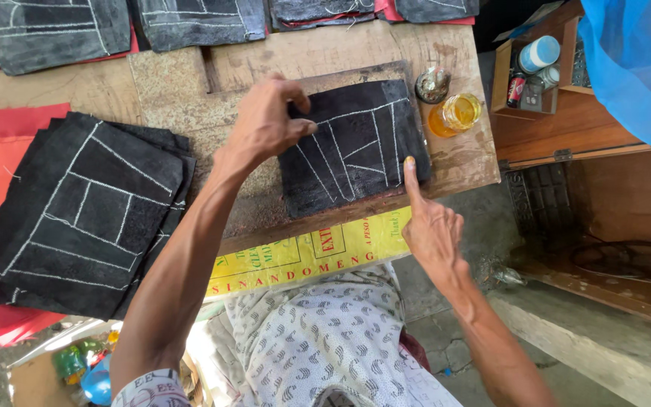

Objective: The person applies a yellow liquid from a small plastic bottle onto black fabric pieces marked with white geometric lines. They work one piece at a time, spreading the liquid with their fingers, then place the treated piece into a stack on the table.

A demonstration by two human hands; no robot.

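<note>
head view, black stitched piece (352,147) between both hands, left hand (265,120) on its edge, right hand (432,226) fingertip touching

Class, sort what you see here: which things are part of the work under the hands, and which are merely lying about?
In use:
- black stitched piece
- wooden board under it
- left hand gripping its edge
- right hand, forefinger pressing on it
- jar of amber liquid

Lying about:
- stack of black pieces
- red cloth
- blue plastic sheet
- white tin
</note>
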